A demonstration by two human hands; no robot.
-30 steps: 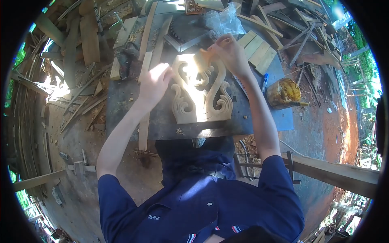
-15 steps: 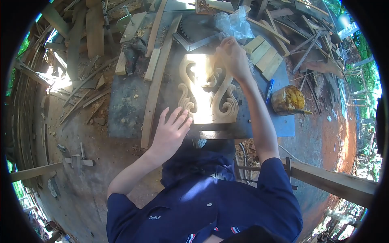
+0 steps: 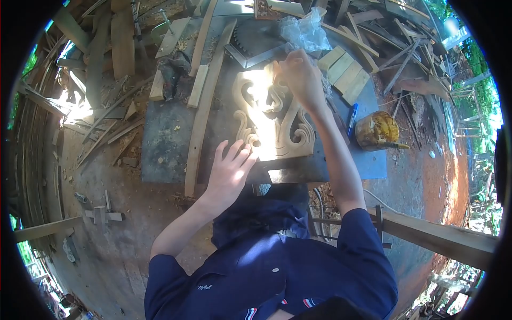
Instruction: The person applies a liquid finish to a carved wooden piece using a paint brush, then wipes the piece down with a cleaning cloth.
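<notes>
A carved wooden panel (image 3: pixel 277 141) with scrolls and cut-out openings lies flat on the work table, partly in bright sun. My left hand (image 3: pixel 230 172) has its fingers spread, and the fingertips reach the panel's lower left corner. At the upper right corner of the panel, my right hand (image 3: pixel 303 77) is closed in a fist-like grip. Whatever it holds, if anything, is hidden by the fingers. Crumpled clear plastic (image 3: pixel 306 31) lies just beyond that hand.
A toothed circular saw blade (image 3: pixel 246 37) shows behind the panel. Long wooden strips (image 3: pixel 213 96) lie to the left. On the right are several short boards (image 3: pixel 346 77), a blue marker (image 3: pixel 353 118) and a stained tub (image 3: pixel 376 130) with a brush (image 3: pixel 394 144) across it.
The panel has turned slightly on the table. My left hand has moved a little right along its lower corner, and my right fist has shifted slightly left.
</notes>
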